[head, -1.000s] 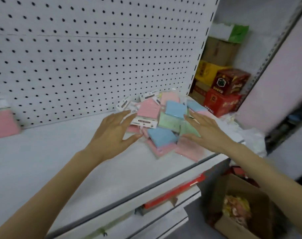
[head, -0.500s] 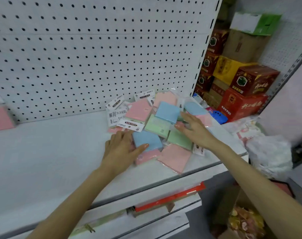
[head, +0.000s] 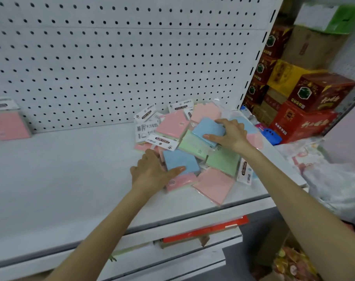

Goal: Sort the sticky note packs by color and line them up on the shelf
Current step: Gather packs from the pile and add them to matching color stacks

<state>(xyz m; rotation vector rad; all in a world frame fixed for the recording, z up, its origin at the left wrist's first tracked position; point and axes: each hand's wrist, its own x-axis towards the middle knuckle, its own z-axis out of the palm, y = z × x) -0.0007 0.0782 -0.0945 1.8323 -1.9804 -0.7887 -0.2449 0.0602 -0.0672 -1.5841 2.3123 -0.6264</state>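
Pack headers [head: 162, 141] read, seemingly, "STICKY NOTE".

packs [head: 192, 144]: pink, blue, green | shelf [head: 71, 179]: white | pegboard [head: 111, 67]: white, black holes | boxes [head: 302, 120]: red, yellow

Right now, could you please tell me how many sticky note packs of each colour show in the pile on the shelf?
Pink packs: 6, two only as slivers
Blue packs: 3
Green packs: 2
Total: 11 with their colour showing; others may lie hidden underneath.
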